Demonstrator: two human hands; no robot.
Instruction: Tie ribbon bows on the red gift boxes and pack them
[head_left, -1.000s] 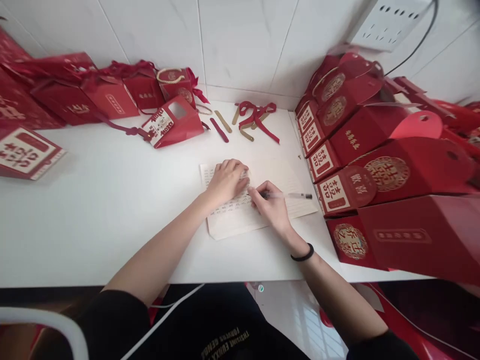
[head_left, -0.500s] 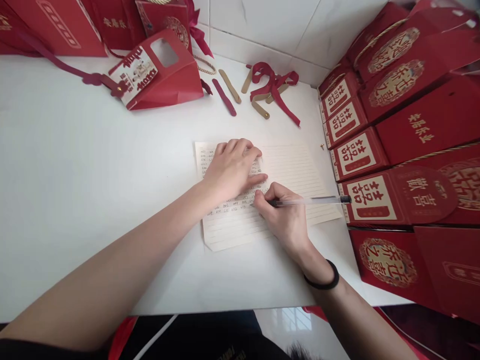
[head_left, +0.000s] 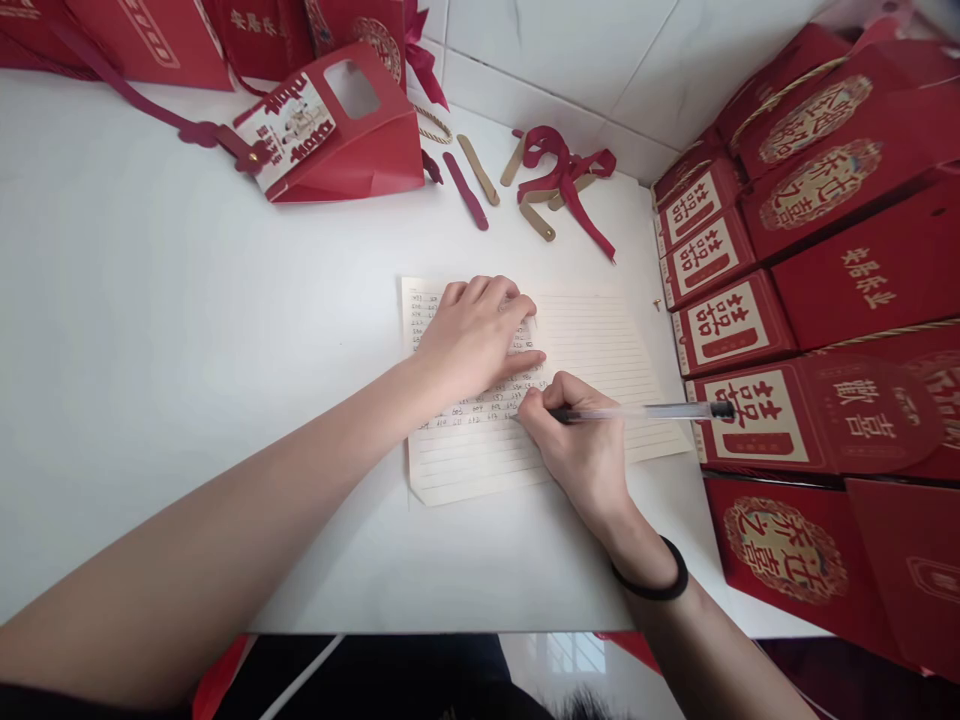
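The right hand (head_left: 581,445) pinches a clear-barrelled pen (head_left: 652,411), its tip at the lowest row of handwriting on the lined paper (head_left: 472,470), which lies in the middle of the white table (head_left: 187,400). The left hand (head_left: 480,335) rests palm down on the paper, fingers loosely spread, thumb out to the right. Red gift boxes (head_left: 866,280) line the right side; a crimson ribbon (head_left: 555,170) lies beyond the paper, with a windowed red box (head_left: 367,150) at far left

My left hand (head_left: 478,335) lies palm down on the paper (head_left: 465,465). My right hand (head_left: 581,445) pinches over its nearer half.
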